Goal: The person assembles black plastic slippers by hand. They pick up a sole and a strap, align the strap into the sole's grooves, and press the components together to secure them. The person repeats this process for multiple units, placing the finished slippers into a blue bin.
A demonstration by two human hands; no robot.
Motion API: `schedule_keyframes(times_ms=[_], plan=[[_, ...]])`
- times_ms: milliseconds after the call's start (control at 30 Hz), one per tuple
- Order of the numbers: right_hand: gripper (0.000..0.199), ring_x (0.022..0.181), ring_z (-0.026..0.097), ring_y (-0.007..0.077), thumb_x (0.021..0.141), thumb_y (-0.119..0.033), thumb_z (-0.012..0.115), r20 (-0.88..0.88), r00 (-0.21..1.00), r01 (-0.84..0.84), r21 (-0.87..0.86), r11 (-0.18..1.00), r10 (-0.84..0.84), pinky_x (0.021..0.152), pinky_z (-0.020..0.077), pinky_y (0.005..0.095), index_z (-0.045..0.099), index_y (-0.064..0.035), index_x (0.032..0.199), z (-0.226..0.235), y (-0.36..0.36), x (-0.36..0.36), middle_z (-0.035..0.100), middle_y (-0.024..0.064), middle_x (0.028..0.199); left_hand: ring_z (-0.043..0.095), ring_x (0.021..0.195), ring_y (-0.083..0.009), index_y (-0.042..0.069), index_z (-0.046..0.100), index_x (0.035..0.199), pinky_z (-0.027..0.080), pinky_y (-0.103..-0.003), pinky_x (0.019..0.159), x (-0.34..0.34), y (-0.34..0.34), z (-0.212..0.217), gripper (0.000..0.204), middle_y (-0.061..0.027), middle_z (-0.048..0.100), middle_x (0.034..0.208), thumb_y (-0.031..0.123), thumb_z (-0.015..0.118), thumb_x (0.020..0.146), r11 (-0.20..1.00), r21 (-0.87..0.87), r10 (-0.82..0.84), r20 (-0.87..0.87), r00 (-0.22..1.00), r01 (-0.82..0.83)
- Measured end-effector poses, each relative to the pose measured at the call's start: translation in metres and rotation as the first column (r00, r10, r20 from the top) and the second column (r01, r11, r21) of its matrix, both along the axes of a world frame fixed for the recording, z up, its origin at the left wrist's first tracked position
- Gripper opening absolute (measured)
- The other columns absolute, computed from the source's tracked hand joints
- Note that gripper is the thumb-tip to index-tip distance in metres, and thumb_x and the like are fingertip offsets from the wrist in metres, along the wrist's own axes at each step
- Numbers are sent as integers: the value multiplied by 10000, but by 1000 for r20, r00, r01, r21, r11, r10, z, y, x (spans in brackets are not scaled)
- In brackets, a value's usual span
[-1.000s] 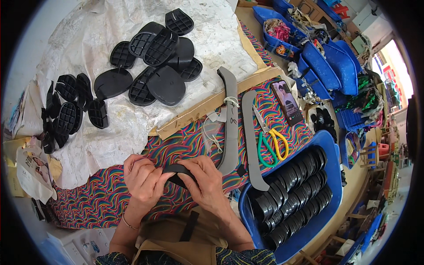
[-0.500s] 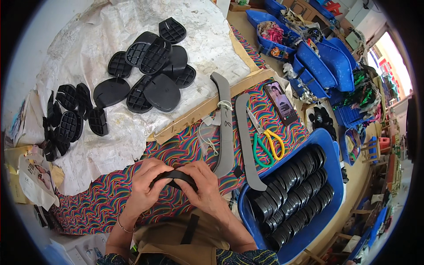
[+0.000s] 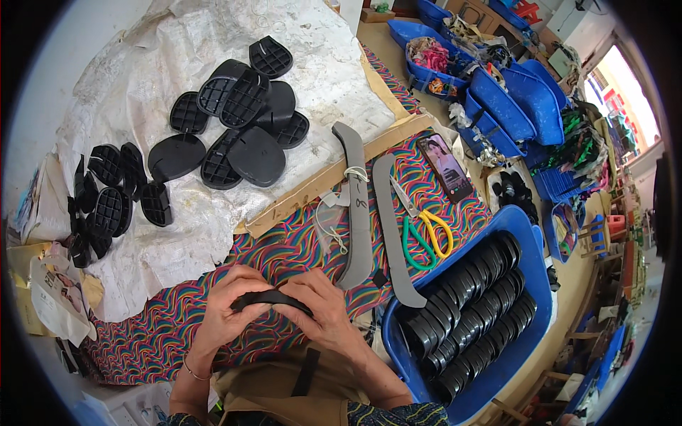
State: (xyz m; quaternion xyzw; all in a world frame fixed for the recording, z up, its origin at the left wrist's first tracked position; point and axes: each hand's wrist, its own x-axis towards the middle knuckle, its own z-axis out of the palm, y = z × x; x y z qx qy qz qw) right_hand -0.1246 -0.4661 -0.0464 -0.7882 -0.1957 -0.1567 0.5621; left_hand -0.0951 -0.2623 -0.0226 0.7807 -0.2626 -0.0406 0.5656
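Observation:
A black curved strip point(image 3: 273, 297) is held between my two hands above the patterned cloth point(image 3: 163, 341), bent into a shallow arch. My left hand point(image 3: 229, 305) pinches its left end with the fingers over the top. At the other end my right hand point(image 3: 317, 304) grips it, the thumb underneath. Just right of my hands lie two long grey curved pieces point(image 3: 360, 213), the left one tied with white string. Scissors point(image 3: 432, 234) with one green and one yellow handle rest beside the second grey piece point(image 3: 389, 227).
Black shoe soles point(image 3: 257, 156), several stacked loosely, lie on a white sheet point(image 3: 312, 85) ahead and left. A blue tub point(image 3: 543, 312) at the right holds rows of glossy black curved parts. A phone point(image 3: 446, 167) lies near the table edge; blue baskets point(image 3: 536, 99) stand beyond.
Both hands still hold the black strip. It has turned, so its narrow edge shows more, and it sits slightly lower. The head view has shifted a little.

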Motion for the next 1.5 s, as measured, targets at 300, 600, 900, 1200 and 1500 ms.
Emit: schedule_keyframes(times_ms=[300, 600, 900, 1200, 1500], plan=[[290, 877, 602, 287, 793, -118, 796, 0, 1000, 16, 10, 1000, -16, 716, 509, 378, 669, -16, 1034, -3, 3, -4, 607, 107, 973, 619, 890, -226, 19, 734, 1040, 486, -319, 774, -6, -2, 3, 256, -89, 612, 964, 77, 774, 793, 998, 30, 58, -75, 996, -56], [289, 857, 613, 274, 777, -84, 813, 9, 991, 132, 25, 991, -133, 720, 499, 361, 678, -17, 1023, -2, 9, -6, 633, 116, 964, 614, 893, -257, 56, 752, 1048, 472, -434, 843, -2, -10, 5, 361, -68, 648, 989, 108, 817, 697, 947, 181, 118, 572, 812, -266], [281, 838, 609, 274, 777, -70, 810, 22, 983, 179, 20, 984, -180, 704, 497, 359, 675, -14, 1017, -5, 12, -5, 630, 116, 949, 623, 838, -242, 33, 742, 991, 461, -482, 873, -3, -10, -4, 307, -45, 624, 890, 108, 818, 702, 902, 239, 83, 720, 688, -360], [288, 867, 605, 295, 804, -65, 790, 29, 984, 176, 14, 984, -176, 724, 502, 379, 652, -2, 1050, -3, 11, -4, 609, 134, 965, 604, 776, -242, 11, 686, 879, 459, -469, 859, -4, -13, -3, 248, -62, 575, 775, 103, 837, 705, 898, 204, 153, 686, 711, -391], [288, 843, 619, 288, 779, -51, 805, 66, 971, 232, 8, 973, -232, 714, 505, 354, 671, 1, 1028, -6, 15, -8, 623, 137, 948, 522, 647, -235, 59, 559, 729, 481, -434, 757, -5, -8, -6, 314, -40, 488, 678, 142, 859, 694, 890, 231, 117, 719, 685, -394]])
